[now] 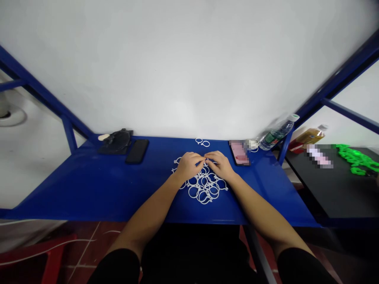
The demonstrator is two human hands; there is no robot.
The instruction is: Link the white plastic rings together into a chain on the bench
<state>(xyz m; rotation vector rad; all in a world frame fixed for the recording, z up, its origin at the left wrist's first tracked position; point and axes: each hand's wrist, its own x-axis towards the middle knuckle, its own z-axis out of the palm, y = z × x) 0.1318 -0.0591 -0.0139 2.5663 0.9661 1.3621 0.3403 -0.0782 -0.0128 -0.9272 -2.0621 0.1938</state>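
Several white plastic rings [205,190] lie in a loose pile at the middle of the blue table [89,185]. Both hands rest over the far side of that pile. My left hand [188,165] and my right hand [220,163] meet fingertip to fingertip, fingers curled and pinched together on a white ring [206,159] between them. Two more white rings [202,142] lie apart near the wall, beyond the hands.
A black phone [137,151] and a dark bundled object [117,141] lie at the back left. A phone with a pink screen [239,152] and a tilted clear bottle [276,133] are at the back right. A black table [334,185] to the right holds green parts [357,157].
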